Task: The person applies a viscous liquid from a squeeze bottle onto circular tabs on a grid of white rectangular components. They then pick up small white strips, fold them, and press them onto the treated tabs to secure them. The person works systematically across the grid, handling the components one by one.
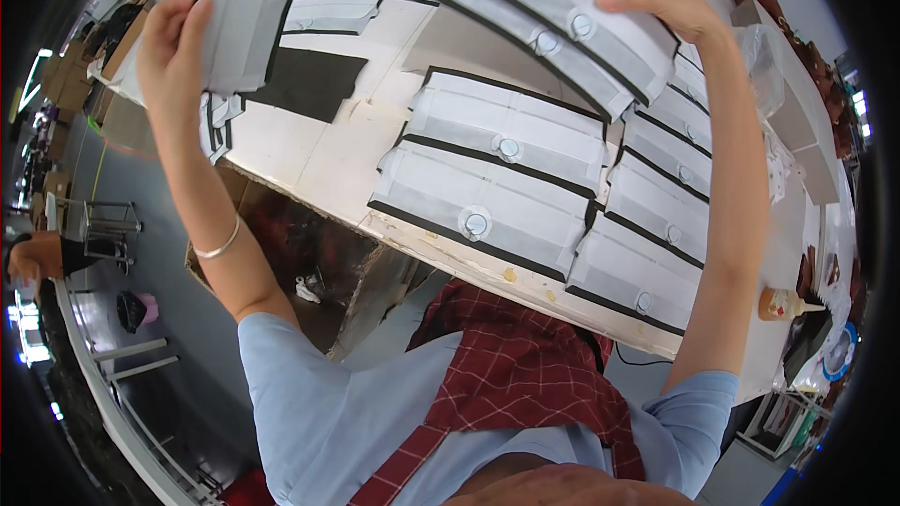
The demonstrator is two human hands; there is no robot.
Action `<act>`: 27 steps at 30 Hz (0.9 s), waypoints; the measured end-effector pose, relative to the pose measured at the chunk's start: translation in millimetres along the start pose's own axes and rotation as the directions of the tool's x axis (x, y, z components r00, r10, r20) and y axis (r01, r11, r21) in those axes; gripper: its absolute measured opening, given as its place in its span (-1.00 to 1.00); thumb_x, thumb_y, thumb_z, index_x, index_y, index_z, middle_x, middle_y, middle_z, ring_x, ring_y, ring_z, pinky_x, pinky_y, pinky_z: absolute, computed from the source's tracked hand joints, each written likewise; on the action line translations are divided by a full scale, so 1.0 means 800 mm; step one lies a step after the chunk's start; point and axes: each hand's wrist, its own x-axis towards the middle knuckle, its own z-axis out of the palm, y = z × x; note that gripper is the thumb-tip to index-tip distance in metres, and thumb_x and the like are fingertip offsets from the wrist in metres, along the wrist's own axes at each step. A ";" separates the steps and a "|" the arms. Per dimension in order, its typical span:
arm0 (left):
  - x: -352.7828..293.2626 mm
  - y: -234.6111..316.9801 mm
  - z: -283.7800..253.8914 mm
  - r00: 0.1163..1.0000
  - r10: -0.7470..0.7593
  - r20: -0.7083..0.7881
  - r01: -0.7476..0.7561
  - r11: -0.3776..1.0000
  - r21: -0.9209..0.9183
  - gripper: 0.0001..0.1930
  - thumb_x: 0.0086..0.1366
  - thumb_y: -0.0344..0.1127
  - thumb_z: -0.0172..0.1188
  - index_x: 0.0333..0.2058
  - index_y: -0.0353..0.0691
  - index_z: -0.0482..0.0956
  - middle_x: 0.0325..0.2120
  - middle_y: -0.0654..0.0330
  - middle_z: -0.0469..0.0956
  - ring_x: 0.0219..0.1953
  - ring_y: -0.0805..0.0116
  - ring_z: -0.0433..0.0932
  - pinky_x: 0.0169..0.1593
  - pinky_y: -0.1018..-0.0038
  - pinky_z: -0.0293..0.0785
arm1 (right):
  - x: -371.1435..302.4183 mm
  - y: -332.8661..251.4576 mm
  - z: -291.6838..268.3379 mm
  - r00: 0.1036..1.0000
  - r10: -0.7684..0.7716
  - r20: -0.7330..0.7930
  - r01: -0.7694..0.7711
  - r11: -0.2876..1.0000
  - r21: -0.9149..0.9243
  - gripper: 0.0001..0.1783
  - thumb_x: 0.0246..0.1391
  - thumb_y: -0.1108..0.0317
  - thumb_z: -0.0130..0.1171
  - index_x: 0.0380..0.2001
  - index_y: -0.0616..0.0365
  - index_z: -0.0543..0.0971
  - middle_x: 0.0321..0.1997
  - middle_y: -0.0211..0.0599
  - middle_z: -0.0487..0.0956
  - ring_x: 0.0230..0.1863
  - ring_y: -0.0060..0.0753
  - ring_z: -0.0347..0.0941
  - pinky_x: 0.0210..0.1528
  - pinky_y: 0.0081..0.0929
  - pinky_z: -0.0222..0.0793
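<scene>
At the far left of the table, my left hand (175,49) grips the edge of a white panel (246,23) with black borders and a round metal disc, tilted up off the table. My right hand (670,2) pinches overlapping panels (572,14) of the same kind at the far right, thumb on top and fingers hidden beneath. Their lower corner hangs near more such panels. Two lie overlapped in the near middle, the closer panel (473,211) at the table's front edge. To their right is an overlapping row of several panels (633,267).
Several more panels (328,14) lie at the back of the white table (323,155), near a plain black piece (314,84). An open cardboard box (361,295) stands below the front edge at left. A bottle of amber liquid (783,305) stands at the right.
</scene>
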 end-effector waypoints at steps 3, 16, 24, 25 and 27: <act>-0.043 -0.002 -0.063 0.991 -0.119 -0.068 0.119 0.993 0.000 -0.84 0.38 -0.36 0.30 -0.14 -0.25 0.55 -0.31 0.40 0.58 -0.20 0.69 0.44 -0.03 0.72 0.27 | 0.049 -0.006 0.047 0.982 0.027 0.187 -0.019 0.999 -0.048 -0.54 -0.11 0.21 0.53 -0.17 0.25 0.69 -0.26 -0.39 0.66 -0.22 -0.59 0.54 -0.09 -0.61 0.42; -0.126 -0.011 -0.130 0.951 -0.288 -0.109 0.296 0.953 0.063 -0.88 0.41 -0.32 0.26 -0.22 -0.19 0.53 -0.37 0.47 0.48 -0.29 0.70 0.33 -0.10 0.72 0.16 | 0.117 0.035 0.101 0.910 0.238 0.339 -0.192 0.968 -0.162 -0.52 -0.25 0.29 0.57 -0.18 0.24 0.71 -0.23 -0.26 0.70 -0.20 -0.41 0.60 -0.01 -0.51 0.44; -0.102 -0.009 -0.056 0.954 -0.272 0.127 0.281 0.958 -0.057 -0.88 0.40 -0.38 0.27 -0.16 -0.19 0.51 -0.35 0.48 0.48 -0.27 0.71 0.33 -0.07 0.73 0.16 | 0.110 0.048 0.112 0.986 0.076 0.149 -0.032 0.959 -0.281 -0.73 -0.12 0.25 0.49 -0.37 0.15 0.68 -0.40 -0.40 0.60 -0.33 -0.51 0.48 -0.12 -0.51 0.34; -0.099 -0.004 -0.043 0.951 -0.271 0.148 0.283 0.957 -0.063 -0.87 0.39 -0.39 0.27 -0.16 -0.19 0.51 -0.35 0.48 0.48 -0.27 0.71 0.34 -0.07 0.74 0.16 | 0.111 0.047 0.114 0.989 0.061 0.138 -0.015 0.951 -0.308 -0.74 -0.11 0.24 0.49 -0.40 0.15 0.67 -0.42 -0.42 0.59 -0.35 -0.53 0.45 -0.13 -0.51 0.33; -0.094 0.003 -0.025 0.945 -0.266 0.191 0.285 0.955 -0.079 -0.86 0.38 -0.41 0.28 -0.15 -0.21 0.51 -0.34 0.47 0.48 -0.27 0.71 0.34 -0.07 0.74 0.17 | 0.105 0.050 0.120 0.996 0.025 0.090 -0.005 0.977 -0.214 -0.75 -0.09 0.24 0.47 -0.47 0.13 0.62 -0.48 -0.47 0.50 -0.39 -0.54 0.38 -0.19 -0.47 0.28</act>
